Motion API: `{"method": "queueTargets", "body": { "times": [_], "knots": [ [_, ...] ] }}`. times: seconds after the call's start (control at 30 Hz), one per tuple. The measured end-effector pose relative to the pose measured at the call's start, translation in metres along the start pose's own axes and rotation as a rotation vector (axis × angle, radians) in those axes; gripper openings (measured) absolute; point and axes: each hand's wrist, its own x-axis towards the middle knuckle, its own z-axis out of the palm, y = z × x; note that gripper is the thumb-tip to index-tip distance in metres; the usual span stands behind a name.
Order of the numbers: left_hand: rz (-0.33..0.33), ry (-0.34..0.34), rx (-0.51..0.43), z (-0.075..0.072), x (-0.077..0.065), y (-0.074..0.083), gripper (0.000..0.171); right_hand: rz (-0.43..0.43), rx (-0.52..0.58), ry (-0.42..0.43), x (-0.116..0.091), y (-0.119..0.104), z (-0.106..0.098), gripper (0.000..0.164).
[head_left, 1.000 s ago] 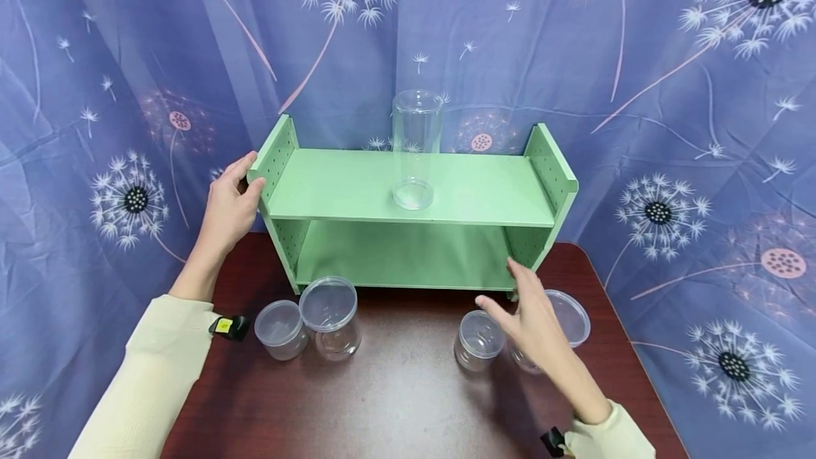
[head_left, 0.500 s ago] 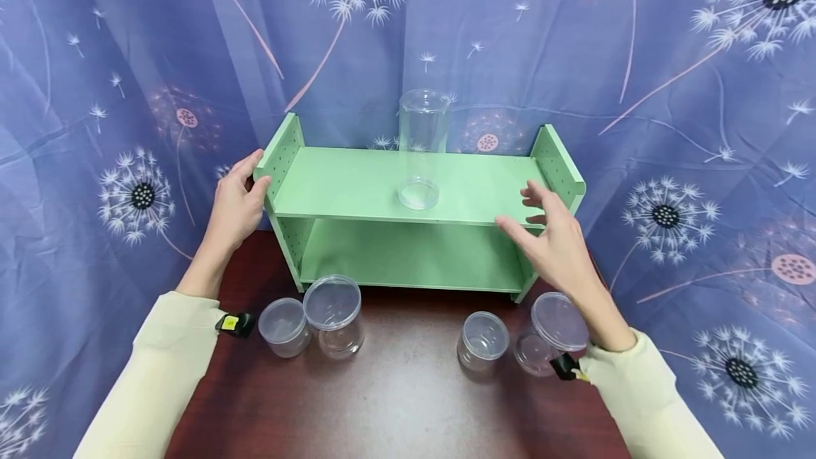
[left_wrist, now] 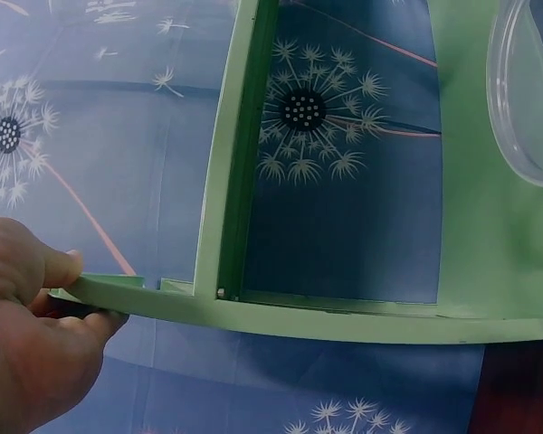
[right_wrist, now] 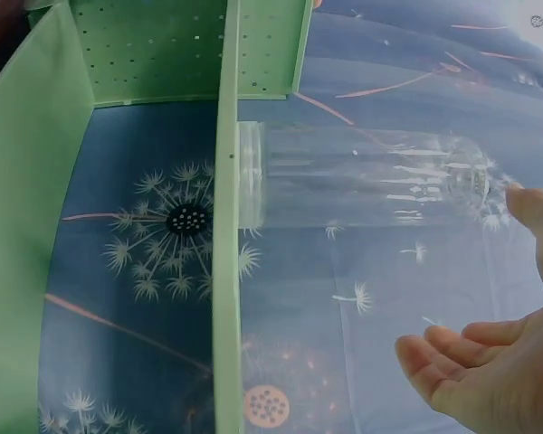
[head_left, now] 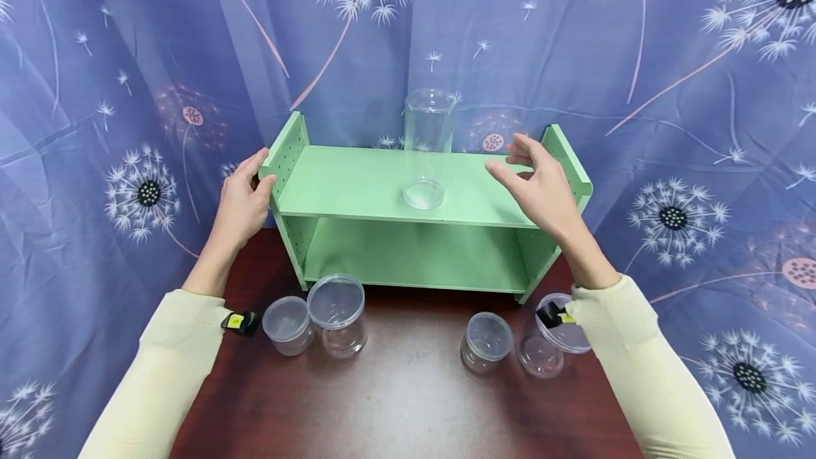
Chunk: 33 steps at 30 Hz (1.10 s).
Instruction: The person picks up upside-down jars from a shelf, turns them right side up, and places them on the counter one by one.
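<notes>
A pale green two-tier shelf point(head_left: 344, 179) stands at the back of the table. At its left end, my left hand point(head_left: 244, 197) grips the front upper corner of the side panel point(left_wrist: 118, 291) between thumb and fingers. A tall clear cylindrical jar point(head_left: 430, 137) stands on the top tier near the middle, apart from both hands. To its right, my right hand point(head_left: 542, 186) hovers over the tier with thumb and fingers spread and nothing between them. In the right wrist view the same jar point(right_wrist: 353, 176) lies beyond the spread thumb and fingers.
Two lidded clear jars, a short one point(head_left: 288, 328) and a taller one point(head_left: 341, 314), stand front left on the dark red table point(head_left: 408, 402). Front right are a short jar point(head_left: 486, 342) and a larger one point(head_left: 542, 356), partly hidden by my right wrist. Patterned blue cloth point(head_left: 357, 76) hangs behind.
My right hand has risen from above the front right jars to over the top tier, and moved left toward the tall jar. The left hand keeps its grip on the shelf.
</notes>
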Motion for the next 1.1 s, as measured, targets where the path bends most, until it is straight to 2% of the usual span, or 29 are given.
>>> {"method": "queueTargets", "body": {
  "times": [0.4, 0.83, 1.1],
  "knots": [
    [0.002, 0.006, 0.014, -0.004, -0.003, -0.002, 0.054, -0.012, 0.087, -0.028, 0.040, -0.022, 0.026, 0.087],
    [0.013, 0.014, 0.005, -0.001, -0.001, -0.003, 0.054, 0.043, 0.066, -0.107, 0.064, -0.041, 0.044, 0.099],
    [0.026, 0.031, 0.005, 0.001, 0.000, -0.003, 0.053, 0.062, 0.078, -0.102, 0.074, -0.048, 0.055, 0.101]
  ]
}}
